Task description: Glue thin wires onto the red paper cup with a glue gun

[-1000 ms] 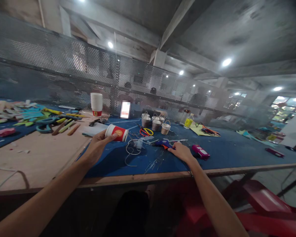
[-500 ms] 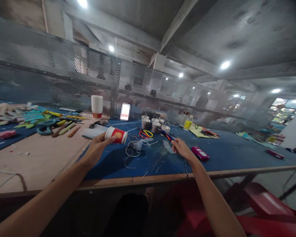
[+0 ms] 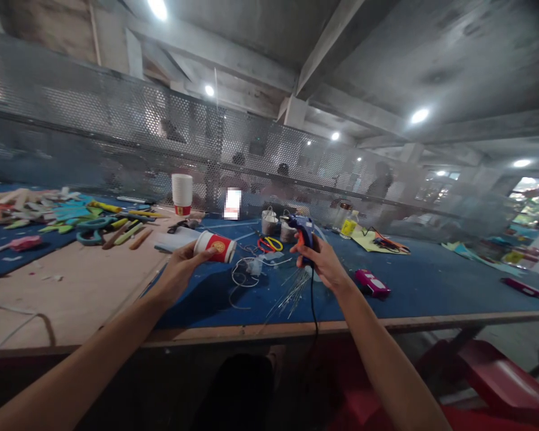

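Observation:
My left hand [image 3: 185,263] is closed round a red and white paper cup [image 3: 214,246], which lies on its side in the air above the blue mat. My right hand [image 3: 317,257] grips a blue hot glue gun [image 3: 302,226] with an orange trigger, its nozzle pointing left. A black cord hangs from the handle down over the table edge. Behind the glue gun stand small cups with wire handles [image 3: 270,222], partly hidden by it. Below the hands lie a coil of white wire [image 3: 244,281] and a bundle of thin wires [image 3: 291,294].
Red and yellow handled pliers [image 3: 269,244] lie mid-table. A stack of paper cups [image 3: 182,193] stands at the back left, near blue scissors [image 3: 92,232] and coloured scraps. To the right are a magenta box [image 3: 372,283] and a yellow-labelled bottle [image 3: 349,225]. A perforated metal screen [image 3: 197,131] runs behind.
My right hand has raised the glue gun and turned it from lying slanted to upright, nozzle leftward. My left hand still holds the cup, nearly unmoved. The view has shifted slightly.

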A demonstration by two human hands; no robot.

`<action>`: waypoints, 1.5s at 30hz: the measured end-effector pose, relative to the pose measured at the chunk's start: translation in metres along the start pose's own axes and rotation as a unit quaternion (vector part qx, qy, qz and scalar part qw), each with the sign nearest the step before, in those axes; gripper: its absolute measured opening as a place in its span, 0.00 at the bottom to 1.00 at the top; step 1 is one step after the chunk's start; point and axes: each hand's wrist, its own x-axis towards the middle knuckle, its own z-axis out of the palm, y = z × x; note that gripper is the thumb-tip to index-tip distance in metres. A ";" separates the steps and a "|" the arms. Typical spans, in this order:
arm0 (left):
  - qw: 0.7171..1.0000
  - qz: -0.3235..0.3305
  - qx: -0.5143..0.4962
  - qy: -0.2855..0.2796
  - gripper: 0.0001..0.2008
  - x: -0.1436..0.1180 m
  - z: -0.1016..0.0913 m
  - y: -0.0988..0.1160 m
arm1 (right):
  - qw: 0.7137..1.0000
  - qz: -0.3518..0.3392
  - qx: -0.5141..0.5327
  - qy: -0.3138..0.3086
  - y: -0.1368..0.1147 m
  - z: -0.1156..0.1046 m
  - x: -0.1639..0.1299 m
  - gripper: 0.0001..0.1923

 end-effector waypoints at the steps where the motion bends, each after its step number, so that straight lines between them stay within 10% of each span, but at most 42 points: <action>1: 1.000 -0.001 -0.002 0.000 0.14 0.000 0.000 0.001 | 1.000 -0.011 -0.004 -0.005 0.000 0.006 0.004 0.22; 8: 1.000 -0.009 0.009 0.008 0.14 -0.002 0.002 0.004 | 0.987 -0.082 -0.136 0.028 0.009 0.039 0.030 0.08; 16: 0.999 -0.027 -0.021 0.009 0.16 -0.001 -0.001 0.001 | 0.997 -0.036 0.015 -0.062 0.018 0.061 0.044 0.16; 45: 0.998 0.016 0.026 0.055 0.13 0.003 -0.004 -0.001 | 0.991 -0.054 -0.109 -0.058 0.047 0.067 0.023 0.17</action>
